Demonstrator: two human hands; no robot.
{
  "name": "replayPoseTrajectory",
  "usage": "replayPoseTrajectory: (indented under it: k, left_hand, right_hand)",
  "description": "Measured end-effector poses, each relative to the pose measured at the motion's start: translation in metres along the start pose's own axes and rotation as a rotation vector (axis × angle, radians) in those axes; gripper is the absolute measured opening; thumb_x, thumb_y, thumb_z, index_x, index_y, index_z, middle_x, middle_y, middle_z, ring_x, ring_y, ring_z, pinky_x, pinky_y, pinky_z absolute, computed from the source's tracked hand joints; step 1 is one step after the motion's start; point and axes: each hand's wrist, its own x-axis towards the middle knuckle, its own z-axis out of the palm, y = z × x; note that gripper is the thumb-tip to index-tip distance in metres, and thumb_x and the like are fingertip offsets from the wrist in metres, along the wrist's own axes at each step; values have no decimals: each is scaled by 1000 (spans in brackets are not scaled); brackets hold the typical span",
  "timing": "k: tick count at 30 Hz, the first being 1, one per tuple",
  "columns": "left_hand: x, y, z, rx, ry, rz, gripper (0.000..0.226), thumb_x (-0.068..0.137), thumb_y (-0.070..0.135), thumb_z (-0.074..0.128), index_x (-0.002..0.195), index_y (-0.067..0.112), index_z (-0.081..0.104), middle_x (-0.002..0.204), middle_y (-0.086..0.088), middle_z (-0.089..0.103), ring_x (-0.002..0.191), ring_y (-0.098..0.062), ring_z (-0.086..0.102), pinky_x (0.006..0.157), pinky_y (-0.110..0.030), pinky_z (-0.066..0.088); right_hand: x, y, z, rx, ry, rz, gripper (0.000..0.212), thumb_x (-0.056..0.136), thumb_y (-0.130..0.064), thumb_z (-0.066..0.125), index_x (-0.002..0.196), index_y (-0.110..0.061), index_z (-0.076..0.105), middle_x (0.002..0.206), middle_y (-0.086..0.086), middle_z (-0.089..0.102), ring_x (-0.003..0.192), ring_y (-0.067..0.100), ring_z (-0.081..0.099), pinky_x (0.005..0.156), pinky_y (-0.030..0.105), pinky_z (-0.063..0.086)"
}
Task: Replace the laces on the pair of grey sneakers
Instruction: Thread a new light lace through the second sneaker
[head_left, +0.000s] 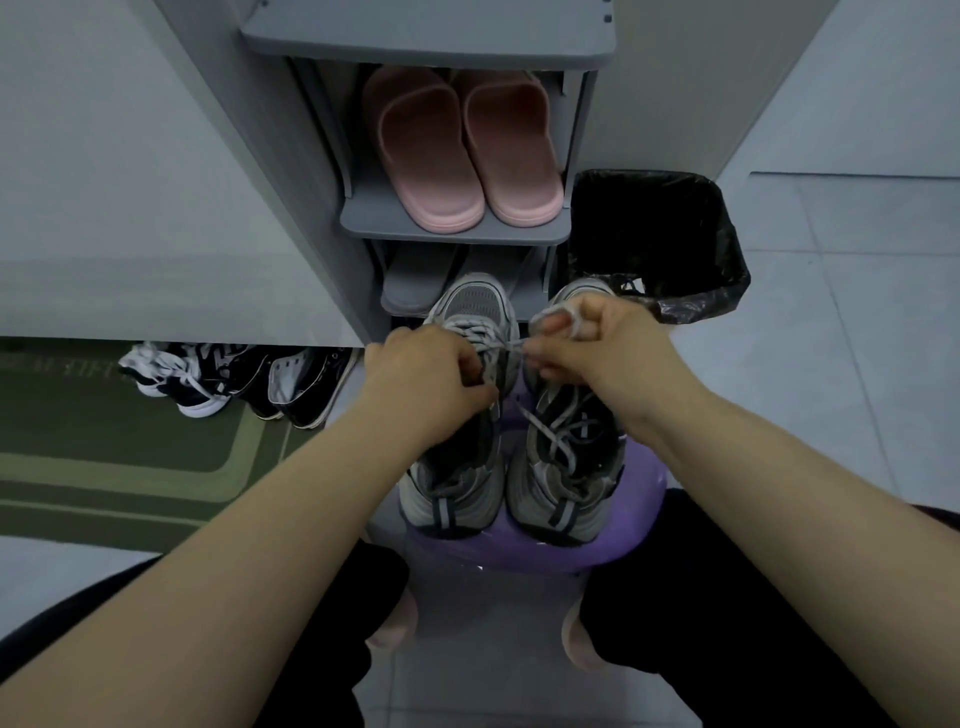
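Two grey sneakers stand side by side on a purple stool (631, 540), toes pointing away from me. My left hand (431, 376) grips the tongue and lacing of the left sneaker (467, 312) near its middle. My right hand (597, 338) pinches a grey lace (511, 347) that runs taut from the left sneaker's upper eyelets, with a loop of lace wound over its fingers. Loose grey laces lie criss-crossed on the right sneaker (566, 457). The right hand hides that sneaker's toe.
A grey shoe rack (457, 231) stands just behind, holding pink slippers (462, 150) and grey slippers below. A bin with a black liner (660, 239) is at the right. Black-and-white sneakers (228, 379) sit on a green mat (104, 457) at the left. My knees flank the stool.
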Motion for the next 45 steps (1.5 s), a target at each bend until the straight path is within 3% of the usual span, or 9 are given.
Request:
replayPoseTrajectory:
  k: [6, 10, 16, 22, 25, 31, 37, 41, 45]
  left_hand:
    - [5, -10, 1, -165, -56, 23, 15, 76, 42, 70, 76, 32, 59, 73, 11, 46, 96, -28, 56, 93, -47, 43]
    - [6, -12, 3, -203, -46, 35, 16, 75, 43, 70, 76, 30, 61, 78, 6, 51, 93, -29, 59, 92, -49, 44]
    - [6, -12, 3, -211, -38, 51, 22, 75, 44, 69, 86, 24, 68, 75, 9, 47, 95, -25, 56, 92, -44, 42]
    - [6, -13, 2, -230, -35, 35, 22, 75, 42, 71, 89, 25, 68, 80, 10, 48, 98, -22, 55, 96, -43, 40]
    - [6, -12, 2, -202, -26, 36, 22, 77, 43, 69, 90, 25, 67, 84, 9, 48, 100, -20, 53, 91, -38, 35]
    - [4, -11, 2, -162, -29, 39, 27, 79, 44, 67, 98, 26, 65, 93, 9, 49, 109, -20, 51, 94, -37, 29]
    - [3, -8, 0, -85, -32, 82, 28, 81, 44, 64, 102, 27, 64, 97, 7, 47, 113, -21, 47, 94, -36, 28]
    - [4, -9, -2, -50, -74, 126, 22, 88, 26, 57, 110, 27, 61, 117, 1, 50, 118, -23, 44, 99, -37, 26]
    - [4, -12, 3, -151, 10, 59, 19, 89, 22, 56, 105, 27, 65, 101, 6, 46, 113, -22, 48, 99, -37, 29]
  right_hand:
    - [5, 6, 6, -518, -71, -199, 19, 78, -4, 69, 95, -13, 72, 80, 1, 68, 72, 7, 62, 71, 16, 50]
    - [3, 7, 9, -697, -137, -281, 27, 75, -4, 65, 100, -14, 70, 92, 5, 72, 87, 18, 68, 83, 33, 52]
    - [5, 10, 16, -710, -32, -300, 25, 71, -19, 74, 95, -23, 68, 87, -3, 69, 83, 17, 64, 79, 35, 51]
    - [12, 6, 7, -753, -127, -170, 38, 71, -9, 74, 102, -20, 55, 65, -8, 62, 51, -2, 51, 51, 10, 37]
    - [12, 5, 10, -770, -143, -165, 42, 70, -9, 74, 105, -19, 54, 65, -8, 62, 56, 1, 51, 57, 18, 39]
    - [17, 3, 12, -821, -173, -159, 44, 70, -9, 73, 109, -18, 55, 68, -7, 61, 57, 0, 50, 52, 10, 35]
    - [21, 2, 12, -806, -174, -132, 45, 71, -12, 75, 109, -17, 52, 67, -7, 58, 59, 7, 51, 53, 21, 37]
    - [23, 5, 11, -759, -150, -160, 50, 70, -11, 75, 112, -19, 50, 63, -9, 57, 55, 3, 48, 53, 20, 34]
    - [24, 9, 13, -721, -143, -177, 56, 68, -11, 78, 116, -20, 50, 64, -7, 62, 57, 5, 51, 59, 22, 37]
